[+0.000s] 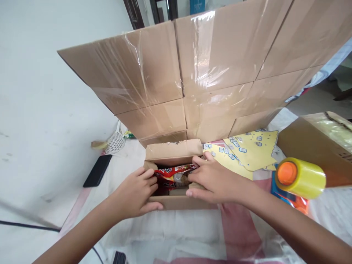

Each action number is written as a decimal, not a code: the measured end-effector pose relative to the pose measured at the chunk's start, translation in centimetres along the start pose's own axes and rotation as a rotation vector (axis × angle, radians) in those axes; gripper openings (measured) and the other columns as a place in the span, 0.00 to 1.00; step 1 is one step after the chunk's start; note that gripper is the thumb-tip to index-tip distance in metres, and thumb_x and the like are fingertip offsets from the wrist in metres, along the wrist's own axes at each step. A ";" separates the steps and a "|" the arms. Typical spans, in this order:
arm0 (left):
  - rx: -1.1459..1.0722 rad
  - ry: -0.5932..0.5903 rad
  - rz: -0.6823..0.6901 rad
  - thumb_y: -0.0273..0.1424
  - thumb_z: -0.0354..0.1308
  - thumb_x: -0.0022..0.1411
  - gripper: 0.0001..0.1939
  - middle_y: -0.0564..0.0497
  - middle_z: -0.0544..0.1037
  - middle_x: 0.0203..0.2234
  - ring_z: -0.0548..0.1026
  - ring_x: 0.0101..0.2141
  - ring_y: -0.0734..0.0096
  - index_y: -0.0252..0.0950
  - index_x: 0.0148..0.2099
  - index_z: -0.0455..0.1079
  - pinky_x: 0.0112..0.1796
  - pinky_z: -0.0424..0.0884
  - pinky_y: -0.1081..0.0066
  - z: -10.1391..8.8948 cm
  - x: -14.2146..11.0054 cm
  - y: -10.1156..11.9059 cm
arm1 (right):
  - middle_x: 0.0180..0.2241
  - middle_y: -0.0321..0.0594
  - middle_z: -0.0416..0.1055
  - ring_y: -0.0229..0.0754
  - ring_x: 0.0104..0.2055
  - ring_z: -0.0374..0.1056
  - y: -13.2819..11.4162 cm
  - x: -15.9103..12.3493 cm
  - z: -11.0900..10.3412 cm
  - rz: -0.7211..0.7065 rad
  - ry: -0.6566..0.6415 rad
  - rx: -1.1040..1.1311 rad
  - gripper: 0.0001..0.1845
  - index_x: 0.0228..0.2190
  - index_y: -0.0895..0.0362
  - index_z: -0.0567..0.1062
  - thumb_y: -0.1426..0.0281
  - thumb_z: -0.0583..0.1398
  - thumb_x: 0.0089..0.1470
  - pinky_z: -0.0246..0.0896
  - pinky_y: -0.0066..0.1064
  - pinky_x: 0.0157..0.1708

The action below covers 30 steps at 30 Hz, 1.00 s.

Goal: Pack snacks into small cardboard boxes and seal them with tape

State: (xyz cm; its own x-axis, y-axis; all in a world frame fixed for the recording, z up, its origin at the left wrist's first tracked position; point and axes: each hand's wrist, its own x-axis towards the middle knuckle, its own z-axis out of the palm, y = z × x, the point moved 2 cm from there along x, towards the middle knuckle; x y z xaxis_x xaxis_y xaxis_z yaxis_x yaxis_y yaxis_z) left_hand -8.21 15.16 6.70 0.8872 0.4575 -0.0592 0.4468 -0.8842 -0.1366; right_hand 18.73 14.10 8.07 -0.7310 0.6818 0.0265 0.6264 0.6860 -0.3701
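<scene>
A small open cardboard box [176,201] sits on a cloth-covered surface in front of me. Inside it lies a red snack packet [173,176]. My left hand [136,194] grips the box's left side, thumb on the near wall and fingers curled over the rim onto the packet. My right hand [214,179] lies across the box's right side, fingers pressed on the packet and the side flap, thumb on the near edge. The far flap [173,150] stands up behind the packet.
A stack of taped cardboard boxes [192,73] stands right behind. A tape dispenser with a yellow roll [301,178] is at right, beside another carton [316,146]. Yellow sticker sheets [247,150], a black phone [97,170] and a white mesh scoop [115,142] lie around.
</scene>
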 end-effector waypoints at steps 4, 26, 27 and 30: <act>0.108 0.077 -0.033 0.56 0.46 0.68 0.30 0.45 0.76 0.36 0.67 0.39 0.55 0.35 0.42 0.74 0.37 0.57 0.58 0.1 0.0 0.2 | 0.21 0.43 0.71 0.49 0.40 0.59 0.2 0.3 -0.1 -0.060 -0.051 -0.162 0.34 0.23 0.57 0.74 0.44 0.51 0.65 0.48 0.45 0.45; 0.034 0.449 -0.202 0.51 0.42 0.72 0.29 0.42 0.76 0.43 0.64 0.37 0.57 0.33 0.56 0.69 0.36 0.59 0.59 1.9 -2.0 3.1 | 0.39 0.45 0.71 0.51 0.44 0.59 -0.2 0.9 -1.6 -0.376 0.174 -0.689 0.34 0.26 0.56 0.78 0.43 0.50 0.64 0.48 0.50 0.53; 0.023 0.447 -0.209 0.52 0.42 0.71 0.30 0.42 0.76 0.43 0.64 0.36 0.57 0.33 0.56 0.69 0.36 0.59 0.59 1.9 -1.5 3.0 | 0.41 0.47 0.72 0.52 0.45 0.59 -0.2 1.2 -1.9 -0.337 0.203 -0.724 0.35 0.26 0.57 0.78 0.43 0.50 0.64 0.48 0.52 0.54; -0.053 0.476 -0.260 0.53 0.40 0.71 0.32 0.41 0.75 0.44 0.65 0.38 0.56 0.33 0.57 0.69 0.38 0.62 0.57 2.2 -0.6 2.5 | 0.44 0.51 0.71 0.56 0.46 0.60 0.6 1.5 -2.9 -0.175 0.264 -0.753 0.34 0.30 0.58 0.79 0.45 0.50 0.65 0.53 0.54 0.51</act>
State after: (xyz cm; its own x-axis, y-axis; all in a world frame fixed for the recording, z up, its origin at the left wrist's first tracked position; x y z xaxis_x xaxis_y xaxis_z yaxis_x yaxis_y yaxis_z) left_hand -7.87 12.84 4.19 0.6949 0.5796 0.4256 0.6529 -0.7566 -0.0358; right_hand 18.80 16.25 10.60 -0.8064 0.5214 0.2788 0.5913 0.7109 0.3808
